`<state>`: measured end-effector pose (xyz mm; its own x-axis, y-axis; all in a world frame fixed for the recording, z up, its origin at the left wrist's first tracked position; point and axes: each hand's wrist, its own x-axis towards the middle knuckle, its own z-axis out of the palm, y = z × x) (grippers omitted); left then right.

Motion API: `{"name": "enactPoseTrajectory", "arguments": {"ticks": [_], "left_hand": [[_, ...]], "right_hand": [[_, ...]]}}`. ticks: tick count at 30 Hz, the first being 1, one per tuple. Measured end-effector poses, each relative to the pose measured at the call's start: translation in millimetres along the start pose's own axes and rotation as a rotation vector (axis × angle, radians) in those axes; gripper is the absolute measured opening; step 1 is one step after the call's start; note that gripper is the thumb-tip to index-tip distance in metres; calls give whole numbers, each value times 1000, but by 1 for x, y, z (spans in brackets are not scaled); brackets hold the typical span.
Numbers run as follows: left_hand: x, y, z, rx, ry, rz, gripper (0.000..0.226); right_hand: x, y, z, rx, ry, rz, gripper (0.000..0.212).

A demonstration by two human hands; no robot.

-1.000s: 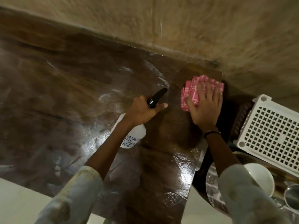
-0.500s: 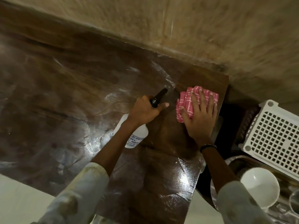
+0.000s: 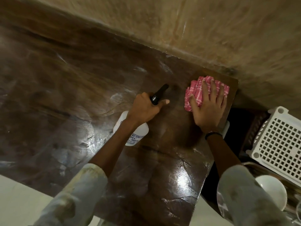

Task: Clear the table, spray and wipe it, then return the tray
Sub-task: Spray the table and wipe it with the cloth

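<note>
The dark brown wooden table is wet and shiny. My left hand grips the neck of a white spray bottle with a black nozzle, pointing toward the wall over the table's middle right. My right hand lies flat with spread fingers on a folded pink-and-white cloth, pressing it on the table's far right corner. A dark band circles my right wrist.
A rough tan wall runs along the table's far edge. To the right, past a dark gap, stands a white perforated plastic basket. Below it a white bowl rests among other dishes at the bottom right. Pale floor shows at the near left.
My right hand has slid the pink cloth a little left and back on the far right corner. My left hand has kept hold of the spray bottle in about the same place.
</note>
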<state>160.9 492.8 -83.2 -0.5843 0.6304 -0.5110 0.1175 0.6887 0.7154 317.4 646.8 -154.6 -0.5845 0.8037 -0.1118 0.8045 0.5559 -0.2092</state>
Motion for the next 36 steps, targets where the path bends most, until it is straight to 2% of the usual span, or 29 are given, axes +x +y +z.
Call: {"name": "enactPoseTrajectory", "arguments": {"ticks": [6,10,13,17,21,23,26,28,32,34,36], "left_hand": [[-6,-24,-32,-15,-19,41,35],[-9,-28,-41,-30,-17,23,28],[-9,-23,-40,-49,34,31,32],[-6,-27,-46,-80,50,22,35],[-6,-34,-50,-89,61,39,35],[-7,-36,-52,-114,62,36,32],[-7,-39,-54,-148,72,37,31],[-7,-39,-54,-128,76,49,33],[-6,-40,-56,-122,67,50,36],[-6,-42,-58,-160,62,38,36],[-5,-44,-60,-172,66,24,35]], "right_hand": [[57,-61,7,-18,-56,-35,70],[37,-93,13,-23,-102,-250,68],[3,-63,8,-57,-127,-417,67],[6,-36,3,-71,-107,-336,70],[47,-66,9,-68,-50,-173,70],[66,-92,13,-45,-52,-152,70],[75,-127,20,-59,-80,-198,71],[62,-137,21,-87,-99,-303,72],[18,-108,15,-97,-148,-504,69],[12,-84,11,-89,-141,-484,68],[24,-76,9,-90,-124,-385,68]]}}
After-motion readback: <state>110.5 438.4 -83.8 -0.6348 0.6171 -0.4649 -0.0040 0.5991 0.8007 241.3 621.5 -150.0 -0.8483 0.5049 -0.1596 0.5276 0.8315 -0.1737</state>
